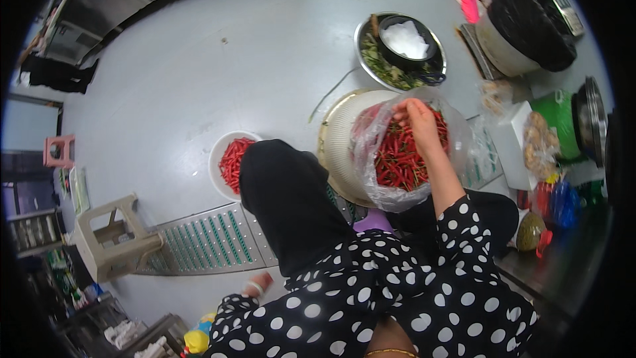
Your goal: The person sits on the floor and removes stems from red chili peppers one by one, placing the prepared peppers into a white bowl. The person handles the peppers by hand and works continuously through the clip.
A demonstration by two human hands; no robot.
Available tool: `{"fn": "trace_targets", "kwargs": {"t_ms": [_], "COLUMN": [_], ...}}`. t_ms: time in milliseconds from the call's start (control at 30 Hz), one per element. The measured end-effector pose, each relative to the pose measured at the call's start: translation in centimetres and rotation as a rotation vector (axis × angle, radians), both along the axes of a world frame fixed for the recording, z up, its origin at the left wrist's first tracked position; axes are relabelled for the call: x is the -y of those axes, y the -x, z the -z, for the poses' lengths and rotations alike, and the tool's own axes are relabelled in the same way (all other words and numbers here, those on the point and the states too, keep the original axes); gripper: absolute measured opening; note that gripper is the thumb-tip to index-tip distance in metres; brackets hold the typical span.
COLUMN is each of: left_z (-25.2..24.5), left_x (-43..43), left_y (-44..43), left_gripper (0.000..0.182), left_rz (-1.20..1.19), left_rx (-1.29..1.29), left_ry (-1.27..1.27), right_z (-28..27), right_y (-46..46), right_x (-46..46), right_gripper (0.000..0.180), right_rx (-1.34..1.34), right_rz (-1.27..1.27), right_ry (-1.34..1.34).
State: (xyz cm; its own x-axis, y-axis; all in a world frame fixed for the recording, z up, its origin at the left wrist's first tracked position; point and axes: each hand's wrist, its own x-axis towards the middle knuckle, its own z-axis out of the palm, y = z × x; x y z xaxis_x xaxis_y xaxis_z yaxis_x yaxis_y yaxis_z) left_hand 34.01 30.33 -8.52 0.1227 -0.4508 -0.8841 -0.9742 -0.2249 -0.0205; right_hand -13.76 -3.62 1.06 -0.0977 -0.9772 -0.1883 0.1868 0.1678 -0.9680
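My right hand (416,120) is over a clear plastic bag (405,202) full of red chilies with green stems (400,161). Its fingers are bent near the bag's far rim; whether they pinch a chili or the plastic cannot be seen. The bag rests on a white ribbed plastic container (345,134) between my knees. Low beside my body, my left hand (261,283) hangs with a pale band at the wrist, its fingers mostly hidden. Beyond my left knee stands a white bowl (214,159) of red chilies (234,163).
A metal basin (358,54) holds green scraps and a black bowl (407,42) with white paper. A bin with a black liner (529,20) stands far right. On the left are a beige plastic stool (107,236) and a metal drain grate (208,238). Bagged goods (539,144) line the right.
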Motion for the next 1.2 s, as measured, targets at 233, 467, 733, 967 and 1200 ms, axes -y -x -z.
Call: {"fn": "trace_targets", "kwargs": {"t_ms": [233, 467, 733, 967, 1200], "left_z": [6.4, 7.8, 8.4, -12.7, -18.3], "left_x": [19.3, 26.1, 27.7, 30.9, 28.9], "left_y": [-3.1, -2.1, -3.1, 7.8, 27.7], "left_gripper": [0.016, 0.027, 0.030, 0.025, 0.025], "left_rz": [-1.321, -1.857, -1.189, -0.935, 0.003], "left_rx": [-0.627, -1.007, -0.677, -1.058, -0.985], "left_ry": [0.684, 0.706, 0.926, 1.581, 1.147], "right_z": [4.0, 6.7, 4.9, 0.9, -2.3], "right_y": [1.7, 0.2, 0.3, 0.0, -2.5], "right_x": [-3.3, -2.0, -3.3, -5.2, -6.8], "right_gripper": [0.020, 0.018, 0.012, 0.010, 0.007], "right_rx": [-0.375, -1.009, -0.916, -0.118, 0.068], "right_rz": [0.089, -0.044, 0.080, 0.184, 0.101], "right_ry": [-0.138, -0.172, -0.024, -0.030, 0.042]}}
